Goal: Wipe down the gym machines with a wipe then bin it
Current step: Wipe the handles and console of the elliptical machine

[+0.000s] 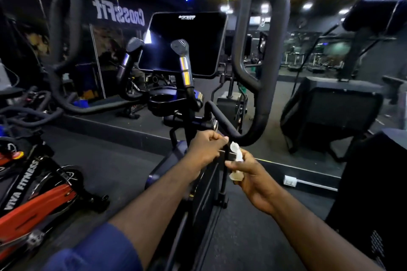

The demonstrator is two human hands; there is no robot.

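The right hand [248, 174] is holding the crumpled wipe [236, 156] just below the curved handlebar [222, 121], its grip closed round it. The left hand [204, 149] is curling beside the wipe's top; whether its grip holds anything, I cannot tell. Seemingly readying the wipe; next it needs pressing along the handlebar.

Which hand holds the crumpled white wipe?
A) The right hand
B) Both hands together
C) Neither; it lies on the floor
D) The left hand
A: the right hand grips the wipe, which sticks out above and below that hand.
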